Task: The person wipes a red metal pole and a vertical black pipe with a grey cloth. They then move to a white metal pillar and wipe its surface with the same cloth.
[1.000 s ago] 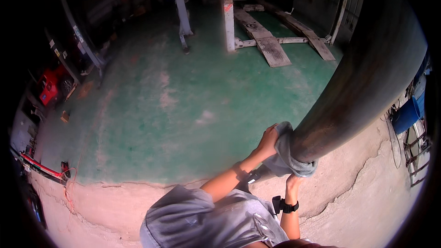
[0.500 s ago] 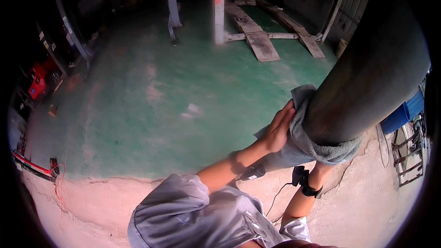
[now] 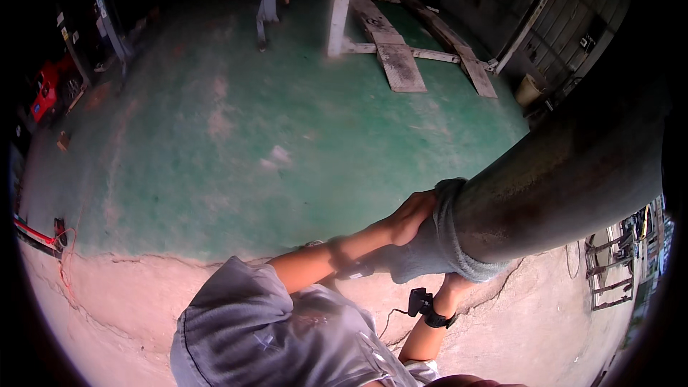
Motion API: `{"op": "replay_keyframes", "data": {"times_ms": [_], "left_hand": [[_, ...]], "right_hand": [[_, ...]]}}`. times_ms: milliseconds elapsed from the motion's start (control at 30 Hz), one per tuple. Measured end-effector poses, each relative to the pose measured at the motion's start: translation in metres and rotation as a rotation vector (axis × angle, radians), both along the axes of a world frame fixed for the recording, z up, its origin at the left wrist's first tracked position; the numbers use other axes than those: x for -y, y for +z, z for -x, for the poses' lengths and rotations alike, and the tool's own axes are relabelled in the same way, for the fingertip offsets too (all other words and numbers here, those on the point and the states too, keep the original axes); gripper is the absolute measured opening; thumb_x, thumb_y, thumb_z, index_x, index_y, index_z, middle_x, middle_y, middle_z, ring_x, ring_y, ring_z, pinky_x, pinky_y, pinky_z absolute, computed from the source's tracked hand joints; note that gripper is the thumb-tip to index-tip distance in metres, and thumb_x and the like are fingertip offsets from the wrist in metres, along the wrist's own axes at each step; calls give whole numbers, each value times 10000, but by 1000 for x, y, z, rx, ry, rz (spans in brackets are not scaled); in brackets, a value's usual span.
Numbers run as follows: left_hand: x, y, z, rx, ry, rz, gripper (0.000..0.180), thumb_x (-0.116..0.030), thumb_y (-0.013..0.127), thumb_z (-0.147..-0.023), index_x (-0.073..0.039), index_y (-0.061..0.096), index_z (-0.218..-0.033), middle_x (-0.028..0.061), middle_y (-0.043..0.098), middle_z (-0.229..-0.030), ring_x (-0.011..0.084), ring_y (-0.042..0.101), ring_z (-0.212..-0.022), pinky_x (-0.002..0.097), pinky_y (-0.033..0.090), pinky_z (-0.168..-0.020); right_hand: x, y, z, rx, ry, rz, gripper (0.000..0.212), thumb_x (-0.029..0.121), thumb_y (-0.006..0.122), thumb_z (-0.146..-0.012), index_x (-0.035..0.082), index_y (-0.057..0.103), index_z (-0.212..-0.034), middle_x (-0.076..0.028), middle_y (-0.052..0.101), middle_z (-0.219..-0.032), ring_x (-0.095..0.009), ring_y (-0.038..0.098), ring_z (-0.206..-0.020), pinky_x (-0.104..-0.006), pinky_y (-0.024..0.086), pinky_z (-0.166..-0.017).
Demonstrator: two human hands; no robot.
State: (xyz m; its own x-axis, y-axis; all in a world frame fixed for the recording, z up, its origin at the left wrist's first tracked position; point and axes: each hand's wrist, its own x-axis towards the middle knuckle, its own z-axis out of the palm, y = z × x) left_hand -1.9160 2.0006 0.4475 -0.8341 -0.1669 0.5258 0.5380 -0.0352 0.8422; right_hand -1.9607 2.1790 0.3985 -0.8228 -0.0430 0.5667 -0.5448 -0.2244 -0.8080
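A thick dark post [image 3: 552,186] with a worn, patchy surface slants across the right side. A grey towel [image 3: 448,233] is wrapped around its lower visible part. My left hand [image 3: 414,218] is closed on the towel at the left side of the post, its fingertips partly out of sight. Low on the near side, my right hand [image 3: 454,287] grips the towel's under edge, with most of its fingers hidden by the cloth. A black strap with a small device [image 3: 424,306] and a cable is on my right wrist.
Green floor [image 3: 215,150] meets a pale, cracked concrete strip [image 3: 129,294]. Ramp tracks [image 3: 398,64] and a white column [image 3: 340,14] stand ahead. A metal rack [image 3: 609,272] is at right, a pale bucket [image 3: 529,91] beyond. Red equipment [image 3: 46,93] sits far left. Two people are partly visible behind.
Both hands and the towel have shifted lower and leftward in the picture, seemingly down along the post. The view has tilted, and more of the post's worn surface shows above the cloth.
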Motion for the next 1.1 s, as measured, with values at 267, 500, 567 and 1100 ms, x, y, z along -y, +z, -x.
{"op": "replay_keyframes", "data": {"times_ms": [267,500,567,1100], "left_hand": [[-5,-70,17,203,-38,-87,514,-330,312,-912,30,388,-1272,161,491,-1238,220,430,-1173,336,291,-1006],[-14,-60,4,469,86,69,456,-283,358,-913,-28,401,-1287,137,474,-1267,220,415,-1198,357,296,-1019],[-23,-55,6,454,60,-363,445,-296,343,-926,-26,408,-1275,140,469,-1261,205,416,-1189,352,296,-1018],[13,118,61,-158,-313,43,498,-254,201,-956,51,216,-1349,138,281,-1397,186,286,-1267,310,192,-1075]], "right_hand": [[18,-24,-14,68,30,-45,634,201,572,-823,-24,269,-1333,-153,319,-1359,-267,336,-1227,-392,273,-1023],[30,-33,-20,99,36,-38,670,173,607,-802,-22,257,-1339,-151,303,-1368,-264,328,-1232,-396,274,-1024],[27,-27,-17,88,40,-24,680,165,617,-796,-22,253,-1340,-151,298,-1371,-263,325,-1233,-397,274,-1025],[17,103,31,-159,-103,13,598,344,391,-904,-35,236,-1340,-166,323,-1352,-273,366,-1211,-397,318,-1009]]}}
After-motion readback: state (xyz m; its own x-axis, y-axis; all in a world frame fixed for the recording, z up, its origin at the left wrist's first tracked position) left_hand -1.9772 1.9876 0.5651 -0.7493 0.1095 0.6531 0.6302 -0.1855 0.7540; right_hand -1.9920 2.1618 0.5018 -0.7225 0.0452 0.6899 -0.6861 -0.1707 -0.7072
